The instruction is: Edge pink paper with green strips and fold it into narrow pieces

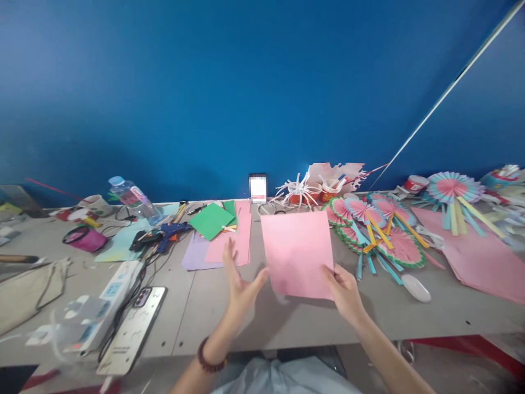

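One pink sheet [298, 249] is edge-pinched by the right hand [344, 289], left hand [241, 284] splayed beside it.

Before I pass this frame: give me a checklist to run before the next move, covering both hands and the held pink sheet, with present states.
1. Right hand has a grip on the pink sheet at its right edge: ok.
2. Left hand closed on the sheet: not ok; it is open, fingers spread, by the left edge.
3. Sheet unfolded: ok.
4. Only one sheet held: cannot tell.
5. White phone apart from the sheet: ok.
6. Green paper apart from the sheet: ok.
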A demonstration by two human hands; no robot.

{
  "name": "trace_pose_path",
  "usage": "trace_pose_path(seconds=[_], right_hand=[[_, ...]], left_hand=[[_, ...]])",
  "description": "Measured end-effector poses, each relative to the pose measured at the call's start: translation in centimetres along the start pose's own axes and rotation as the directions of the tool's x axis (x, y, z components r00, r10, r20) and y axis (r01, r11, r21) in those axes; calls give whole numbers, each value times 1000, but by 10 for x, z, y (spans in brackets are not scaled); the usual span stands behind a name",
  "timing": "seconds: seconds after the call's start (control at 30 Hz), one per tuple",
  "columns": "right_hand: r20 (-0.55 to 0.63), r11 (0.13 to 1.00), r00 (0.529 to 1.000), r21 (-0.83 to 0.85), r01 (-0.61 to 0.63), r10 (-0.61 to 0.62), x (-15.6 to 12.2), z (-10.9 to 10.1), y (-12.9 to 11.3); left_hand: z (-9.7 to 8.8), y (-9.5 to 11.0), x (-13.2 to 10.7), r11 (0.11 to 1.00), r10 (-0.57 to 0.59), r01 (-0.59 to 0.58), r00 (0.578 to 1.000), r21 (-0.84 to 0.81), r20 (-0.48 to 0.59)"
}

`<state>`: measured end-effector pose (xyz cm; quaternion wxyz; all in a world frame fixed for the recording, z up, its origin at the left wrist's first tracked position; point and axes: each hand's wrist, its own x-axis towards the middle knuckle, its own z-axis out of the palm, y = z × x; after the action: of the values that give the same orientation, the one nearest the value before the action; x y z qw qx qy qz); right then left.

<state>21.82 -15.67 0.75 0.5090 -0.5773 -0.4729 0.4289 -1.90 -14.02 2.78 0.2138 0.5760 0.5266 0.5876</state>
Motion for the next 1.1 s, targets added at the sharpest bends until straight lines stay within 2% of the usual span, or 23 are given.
trace_pose_path(seconds=[0.03, 0.07, 0.1, 0.13, 0.17, 0.23, 0.33, 0.43, 0.5, 0.63, 0.7, 0.77, 0.9, 1.0, 1.1], right_hand=[[-23, 999, 1000, 34, 19, -18, 8, 5, -2], [-26, 998, 999, 62, 34, -32, 17, 9, -4], [-28, 996, 999, 73, 43, -41, 25, 13, -5], [-10, 996, 999, 67, 52, -51, 33, 17, -4], [13, 997, 998, 47, 60, -60, 40, 20, -3], [74, 999, 996, -6, 42, -42, 51, 24, 2], [176, 992, 976, -32, -121, 125, 58, 26, 13], [238, 980, 951, -3, -200, 195, 57, 24, 24], [220, 985, 962, 23, -173, 164, 56, 23, 28], [154, 994, 984, 52, -94, 85, 53, 19, 30], [196, 995, 980, 80, -62, 45, 51, 17, 28], [293, 993, 956, 115, -15, -20, 48, 15, 24], [410, 987, 899, 101, 123, -154, 47, 13, 15], [424, 989, 895, 8, 150, -140, 49, 12, 9], [406, 995, 910, -6, 97, -86, 54, 13, 5]], left_hand=[[3, -4, 9, 986, -95, 110, 988, -126, 120], [6, -8, 17, 944, -189, 250, 945, -215, 267], [9, -13, 24, 890, -253, 374, 880, -259, 402], [13, -18, 29, 847, -292, 461, 819, -264, 493], [16, -22, 34, 827, -326, 508, 782, -241, 531], [23, -31, 41, 835, -380, 516, 791, -189, 481], [29, -46, 45, 862, -407, 484, 840, -154, 359], [31, -64, 43, 862, -416, 487, 838, -140, 355], [31, -75, 41, 862, -420, 489, 837, -136, 350], [30, -89, 36, 895, -383, 424, 890, -140, 247], [30, -91, 35, 905, -366, 400, 905, -145, 215], [30, -91, 34, 907, -358, 392, 910, -154, 209], [29, -88, 38, 904, -357, 394, 908, -163, 218], [25, -81, 42, 900, -369, 412, 893, -141, 258], [19, -71, 47, 895, -354, 424, 864, -137, 359]])
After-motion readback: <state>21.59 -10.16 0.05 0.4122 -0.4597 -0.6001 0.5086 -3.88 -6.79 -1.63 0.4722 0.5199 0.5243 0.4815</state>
